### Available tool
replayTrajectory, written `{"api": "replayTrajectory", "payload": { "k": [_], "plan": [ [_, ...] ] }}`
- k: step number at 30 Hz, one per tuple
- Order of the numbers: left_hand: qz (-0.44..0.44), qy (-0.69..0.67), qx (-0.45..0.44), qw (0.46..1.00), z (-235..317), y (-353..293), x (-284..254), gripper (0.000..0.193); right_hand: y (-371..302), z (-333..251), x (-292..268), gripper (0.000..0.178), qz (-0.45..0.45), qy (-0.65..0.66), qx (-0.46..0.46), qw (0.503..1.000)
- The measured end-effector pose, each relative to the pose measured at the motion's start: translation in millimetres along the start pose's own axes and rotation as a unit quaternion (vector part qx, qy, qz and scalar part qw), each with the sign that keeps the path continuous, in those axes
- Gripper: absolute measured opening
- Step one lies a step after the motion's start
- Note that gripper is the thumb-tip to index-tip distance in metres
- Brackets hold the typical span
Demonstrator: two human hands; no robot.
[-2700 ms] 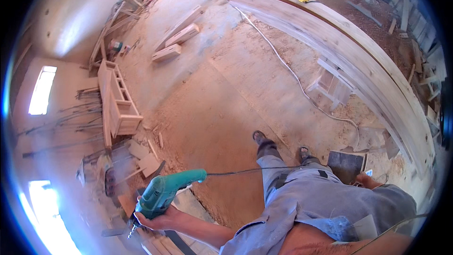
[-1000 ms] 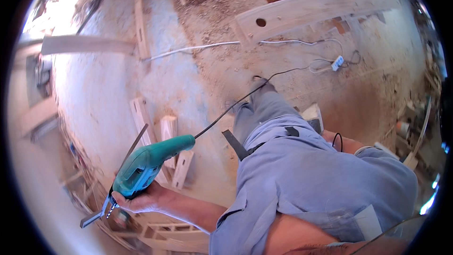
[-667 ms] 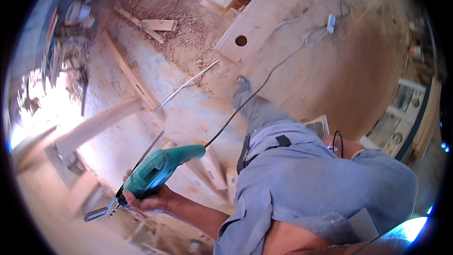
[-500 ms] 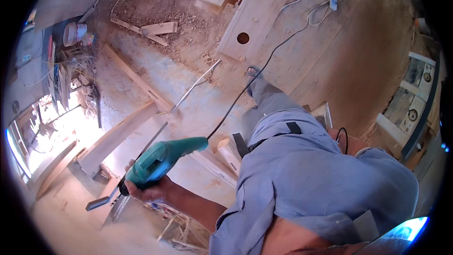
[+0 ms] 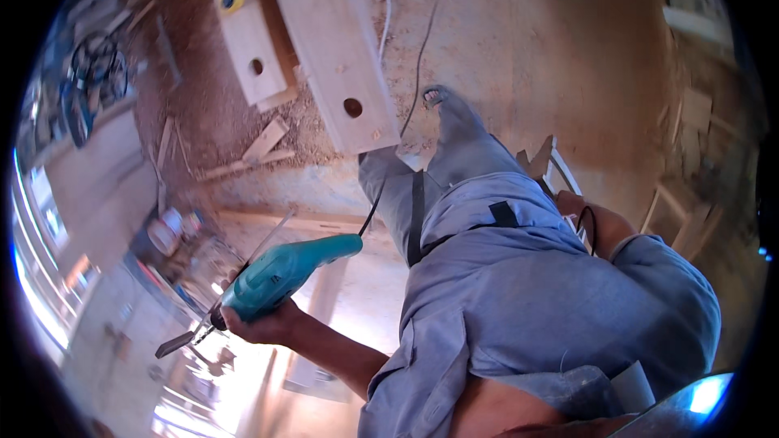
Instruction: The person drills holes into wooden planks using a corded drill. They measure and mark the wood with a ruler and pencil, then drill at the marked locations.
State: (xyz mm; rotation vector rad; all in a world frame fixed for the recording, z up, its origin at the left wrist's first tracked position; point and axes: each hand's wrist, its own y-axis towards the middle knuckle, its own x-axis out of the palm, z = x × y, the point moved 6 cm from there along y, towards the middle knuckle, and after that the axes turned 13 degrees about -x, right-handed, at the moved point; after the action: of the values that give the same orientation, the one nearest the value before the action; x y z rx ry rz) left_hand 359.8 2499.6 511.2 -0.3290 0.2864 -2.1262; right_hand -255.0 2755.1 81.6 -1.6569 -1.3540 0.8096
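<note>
My left hand (image 5: 264, 326) is closed around the grip of a teal electric drill (image 5: 284, 276), held at my left side. A flat spade bit (image 5: 174, 345) sticks out of its chuck toward the lower left. The drill's black cord (image 5: 414, 65) trails from its rear across the sawdust floor to the top. My right hand (image 5: 586, 221) rests by my right hip, partly hidden behind my grey clothing, with a loop of black cord against it. Whether it grips the cord is unclear.
Two pale planks with round holes (image 5: 345, 73) (image 5: 247, 40) lie on the floor ahead, a yellow tape measure (image 5: 232, 0) on the left one. Offcuts (image 5: 264, 142) and a long batten (image 5: 292, 219) lie near my feet. Wooden frames (image 5: 560, 174) stand to the right, clutter to the left.
I have turned and stepped, so the floor swings through the view and the holed planks now lie straight ahead. The drill stays in my left hand at the same height.
</note>
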Motion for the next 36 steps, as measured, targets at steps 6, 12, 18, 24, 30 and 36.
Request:
{"api": "replayTrajectory", "payload": {
  "k": [6,12,18,24,30,36],
  "plan": [
    [-0.175,0.058,-0.053,0.981,-22,91,53,0.051,62,-70,111,0.023,0.021,0.203,0.035,0.978],
    [-0.189,0.143,-0.054,0.970,-40,199,70,0.054,164,-173,180,0.024,-0.042,0.173,0.079,0.981],
    [-0.194,0.267,-0.051,0.943,-36,249,94,0.058,287,-286,263,0.038,-0.020,0.233,0.005,0.972],
    [-0.257,0.459,0.362,0.770,-59,231,107,0.036,341,-339,235,0.040,0.023,0.348,-0.003,0.937],
    [-0.275,0.434,0.227,0.827,-124,281,109,0.040,454,-340,257,0.031,0.058,0.339,0.036,0.938],
    [-0.259,0.269,0.025,0.927,-210,243,106,0.046,511,-311,229,0.024,0.153,0.262,-0.004,0.953]
  ]
}}
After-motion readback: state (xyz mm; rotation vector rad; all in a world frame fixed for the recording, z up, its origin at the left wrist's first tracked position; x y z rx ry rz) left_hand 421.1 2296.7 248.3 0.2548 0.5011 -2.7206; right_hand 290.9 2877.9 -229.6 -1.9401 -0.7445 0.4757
